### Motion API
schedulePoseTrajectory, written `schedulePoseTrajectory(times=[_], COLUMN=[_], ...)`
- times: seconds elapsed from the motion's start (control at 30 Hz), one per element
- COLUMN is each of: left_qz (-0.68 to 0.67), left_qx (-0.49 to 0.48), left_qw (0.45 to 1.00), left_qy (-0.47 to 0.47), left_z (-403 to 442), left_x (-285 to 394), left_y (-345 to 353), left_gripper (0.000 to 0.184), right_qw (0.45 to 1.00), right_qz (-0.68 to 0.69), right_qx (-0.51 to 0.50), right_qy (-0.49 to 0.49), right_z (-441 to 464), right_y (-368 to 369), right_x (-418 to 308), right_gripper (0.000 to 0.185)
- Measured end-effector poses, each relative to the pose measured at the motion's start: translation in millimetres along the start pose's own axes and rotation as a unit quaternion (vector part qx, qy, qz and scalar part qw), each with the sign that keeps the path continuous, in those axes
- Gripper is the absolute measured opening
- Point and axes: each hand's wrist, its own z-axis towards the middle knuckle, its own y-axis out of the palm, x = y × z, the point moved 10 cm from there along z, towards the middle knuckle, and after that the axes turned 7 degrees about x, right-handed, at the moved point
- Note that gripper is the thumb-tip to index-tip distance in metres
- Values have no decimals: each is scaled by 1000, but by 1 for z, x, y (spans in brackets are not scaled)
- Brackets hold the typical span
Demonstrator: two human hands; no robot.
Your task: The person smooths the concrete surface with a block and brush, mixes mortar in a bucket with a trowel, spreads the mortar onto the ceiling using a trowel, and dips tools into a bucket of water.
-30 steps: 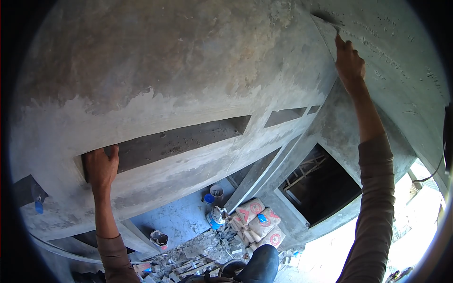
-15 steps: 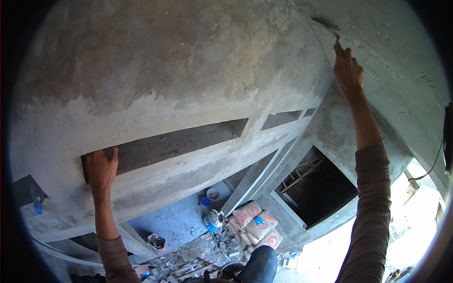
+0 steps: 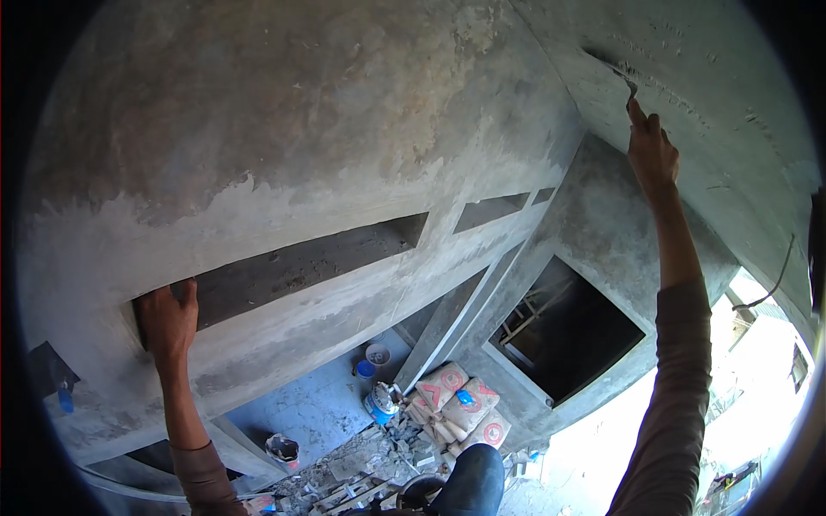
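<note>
My right hand (image 3: 654, 153) is raised to the upper right, its fingers closed round the handle of a trowel (image 3: 613, 65). The trowel is seen nearly edge-on, a thin dark blade lying against the rough plastered ceiling (image 3: 723, 112). At the lower left, my left hand (image 3: 169, 322) grips the left end of a long slot-like opening (image 3: 310, 268) in the grey wall. Its thumb points up, and its other fingertips are hidden inside the opening.
Far below lie stacked cement sacks (image 3: 465, 402), several buckets (image 3: 380, 401) and rubble (image 3: 361, 469). My knee (image 3: 475, 482) shows at the bottom. A dark square window opening (image 3: 572, 331) is in the far wall. A loose cable (image 3: 781, 275) hangs at right.
My right hand and the trowel have moved slightly down and right in view, along the ceiling. The whole view has shifted a little. My left hand stays at the opening.
</note>
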Motion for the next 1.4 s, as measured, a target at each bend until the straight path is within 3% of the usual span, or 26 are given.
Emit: schedulePoseTrajectory(times=[0.17, 0.27, 0.37, 0.47, 0.57, 0.67, 0.77, 0.87, 0.97, 1.07, 1.17, 1.27, 1.33, 1.4], left_qz=[10, 4, -6, 0, -3, -5, -9, 5, 5, -11, -1, -4, -11, 5], left_qx=[4, 3, -28, -14, -15, -11, -10, -13, -16, -10, -1, 24, 49, 13], left_qw=[1000, 1000, 1000, 1000, 1000, 1000, 1000, 1000, 1000, 1000, 1000, 1000, 999, 1000], left_qy=[14, -4, -14, -11, -10, -13, -20, -14, -18, -14, -9, 6, 15, -5], left_z=[-1, -1, -3, 1, -1, -1, -2, -1, -2, 0, 0, 0, 0, 0], left_x=[1, 1, -1, 0, 0, -6, -8, -4, -6, -10, -13, -20, -25, -26], left_y=[3, 0, 3, 0, 4, 8, 8, 6, 9, 14, 18, 23, 26, 27], left_gripper=[52, 54, 54, 54, 55, 55, 55, 54, 53, 52, 51, 50, 50, 50], right_qw=[972, 988, 992, 998, 987, 990, 997, 990, 997, 991, 993, 983, 992, 1000], right_qz=[121, 26, -107, -50, 45, 41, -58, -111, 9, 41, -39, -128, -85, -19], right_qx=[199, 136, -51, -41, 141, 124, 10, -87, 59, 119, 63, -135, -93, -16], right_qy=[-30, -70, -36, -22, -65, -61, -59, 8, -38, -38, -97, 0, -2, -17], right_z=[15, 10, -12, -13, 8, 21, 0, -13, -5, 18, 6, -19, -20, -13], right_y=[-99, -58, 23, 11, -51, -47, 20, 55, 16, -12, 40, 122, 111, 76], right_x=[-7, -3, 11, 5, -20, -23, -17, -11, -36, -43, -39, -11, -20, -42], right_gripper=[63, 63, 60, 58, 55, 53, 56, 59, 58, 58, 58, 57, 58, 57])
